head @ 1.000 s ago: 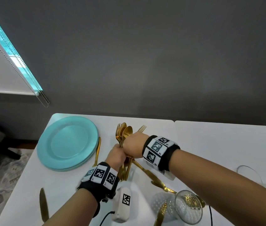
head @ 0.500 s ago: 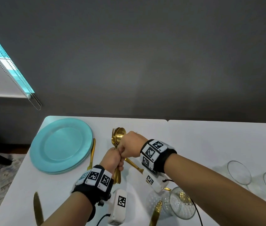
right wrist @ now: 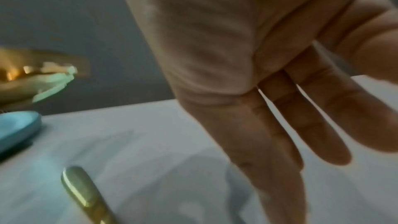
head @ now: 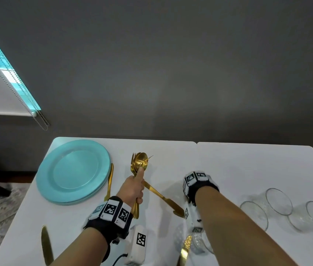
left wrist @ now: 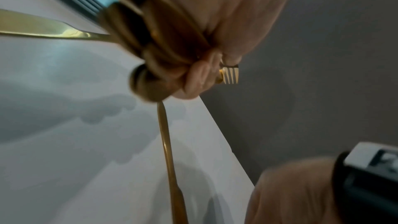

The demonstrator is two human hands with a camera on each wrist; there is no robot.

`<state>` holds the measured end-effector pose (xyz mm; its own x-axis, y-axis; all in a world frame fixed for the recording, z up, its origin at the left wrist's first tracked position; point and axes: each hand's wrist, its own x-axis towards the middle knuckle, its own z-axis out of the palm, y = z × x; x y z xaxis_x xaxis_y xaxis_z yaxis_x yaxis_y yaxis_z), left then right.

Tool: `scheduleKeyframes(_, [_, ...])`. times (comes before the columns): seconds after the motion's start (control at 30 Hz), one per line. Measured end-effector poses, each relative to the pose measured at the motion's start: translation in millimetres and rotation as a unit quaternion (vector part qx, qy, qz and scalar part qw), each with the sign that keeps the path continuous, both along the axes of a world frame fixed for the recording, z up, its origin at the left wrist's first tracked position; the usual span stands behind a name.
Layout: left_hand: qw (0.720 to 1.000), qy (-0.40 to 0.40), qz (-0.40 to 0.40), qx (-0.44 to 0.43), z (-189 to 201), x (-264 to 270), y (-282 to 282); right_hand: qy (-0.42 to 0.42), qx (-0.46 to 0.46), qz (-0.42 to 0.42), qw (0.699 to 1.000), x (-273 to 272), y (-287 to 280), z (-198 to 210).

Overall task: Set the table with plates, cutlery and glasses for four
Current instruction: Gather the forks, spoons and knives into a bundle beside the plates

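My left hand (head: 135, 189) grips a bundle of gold spoons and forks (head: 140, 163) upright above the white table (head: 247, 166), with the thumb lying up against a spoon bowl. In the left wrist view the fingers (left wrist: 194, 76) curl round the handles and fork tines (left wrist: 230, 74) stick out past them. My right hand (right wrist: 301, 125) hangs with straight, spread fingers over the table and holds nothing; in the head view only its wrist band (head: 197, 181) shows. A gold knife (head: 163, 198) lies on the table between the hands. A stack of teal plates (head: 73, 169) sits at the far left.
One gold knife (head: 109, 181) lies along the plates' right side and another (head: 46, 244) near the front left edge. Three clear glasses (head: 278, 200) lie at the right. A fourth glass (head: 202, 243) and a gold piece (head: 186, 244) are under my right forearm.
My right hand has let go of the cutlery bundle and moved off to the right, fingers now straight. The left hand keeps the bundle, with its thumb now raised.
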<state>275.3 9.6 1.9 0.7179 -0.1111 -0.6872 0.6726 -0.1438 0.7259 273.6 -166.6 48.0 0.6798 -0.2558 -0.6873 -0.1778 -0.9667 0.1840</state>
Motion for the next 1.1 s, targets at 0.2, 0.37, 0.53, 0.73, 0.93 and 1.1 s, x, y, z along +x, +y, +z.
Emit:
scheduleKeyframes(0.2, [1.000,0.002,-0.012,-0.024,-1,3,11,0.132,-0.100,-0.032,0.986,-14,23,-35])
scheduleKeyframes(0.37, [0.996,0.020,0.030,-0.086,-3,1,22,0.174,-0.154,-0.026,0.972,-21,34,-53])
scheduleKeyframes(0.53, [0.993,0.014,0.047,-0.106,-8,2,29,0.118,-0.142,-0.034,0.982,-20,31,-61])
scheduleKeyframes(0.73, [0.992,0.022,0.064,-0.108,-14,5,35,0.075,-0.083,0.017,0.994,-17,21,-48])
scheduleKeyframes(0.93, [0.992,0.024,0.062,-0.106,-14,6,42,0.068,-0.055,0.029,0.996,-14,27,-43])
scheduleKeyframes(1.1, [0.992,0.023,0.069,-0.101,-15,6,46,0.058,-0.039,0.024,0.997,-11,25,-40])
